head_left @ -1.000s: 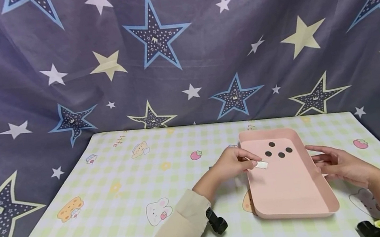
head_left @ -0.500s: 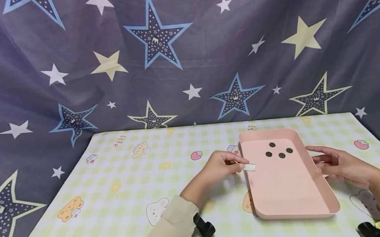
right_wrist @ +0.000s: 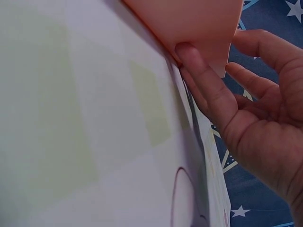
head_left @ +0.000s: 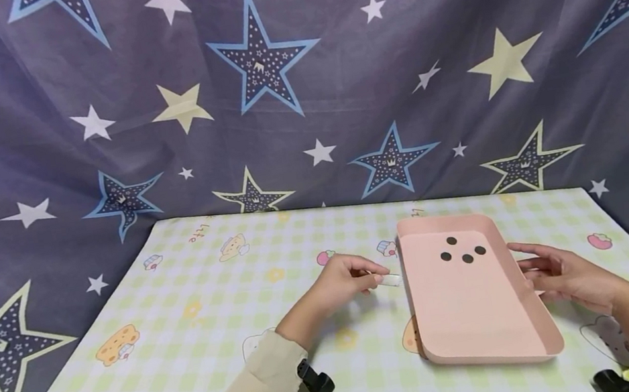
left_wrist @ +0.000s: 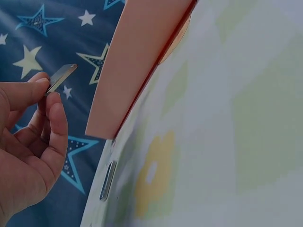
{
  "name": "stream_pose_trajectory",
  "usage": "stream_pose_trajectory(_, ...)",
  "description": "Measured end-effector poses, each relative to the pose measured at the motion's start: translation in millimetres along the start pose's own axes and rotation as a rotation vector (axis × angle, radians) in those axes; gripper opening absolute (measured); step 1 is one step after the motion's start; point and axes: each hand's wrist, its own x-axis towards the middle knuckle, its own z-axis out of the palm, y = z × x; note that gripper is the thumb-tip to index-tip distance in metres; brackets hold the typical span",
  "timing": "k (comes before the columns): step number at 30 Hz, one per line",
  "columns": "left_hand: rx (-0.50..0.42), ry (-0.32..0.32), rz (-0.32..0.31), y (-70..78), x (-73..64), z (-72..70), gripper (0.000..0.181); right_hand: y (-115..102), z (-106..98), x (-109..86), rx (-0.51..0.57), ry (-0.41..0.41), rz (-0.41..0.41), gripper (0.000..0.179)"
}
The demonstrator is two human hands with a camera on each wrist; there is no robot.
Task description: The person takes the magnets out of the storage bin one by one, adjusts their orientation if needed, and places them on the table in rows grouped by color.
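My left hand (head_left: 344,281) pinches a small flat silvery strip (left_wrist: 63,77) between thumb and fingers; one end of it is rounded. In the head view this strip stands just left of the pink tray (head_left: 480,327), over the cloth. A second small silvery metal piece (left_wrist: 108,180) lies on the cloth in the left wrist view, below the left hand. Inside the tray, toward its far end, are several round dark discs (head_left: 467,258). My right hand (head_left: 577,279) rests its spread fingertips against the outside of the tray's right wall, with the thumb (right_wrist: 191,54) touching the pink side.
A green-and-white checked cloth (head_left: 203,348) with cartoon prints covers the table. Behind it hangs a dark curtain (head_left: 330,99) with stars. Black cameras on straps sit at the left wrist (head_left: 316,382) and right wrist (head_left: 617,381).
My left hand has moved left with the silvery strip, from over the tray to beyond its left wall. The right hand and the tray stay in place.
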Motion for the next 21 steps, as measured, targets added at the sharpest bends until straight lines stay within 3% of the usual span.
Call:
stream_pose_trajectory(11, 0.031, 0.063, 0.012, -0.5, -13.2, -25.9, 0.014, 1, 0, 0.3, 0.003, -0.001, -0.002, 0.061)
stream_pose_trajectory(21, 0.028, 0.11, -0.029, -6.7, -22.9, -46.6, 0.014, 0, 0, 0.4, 0.003, -0.007, -0.003, 0.062)
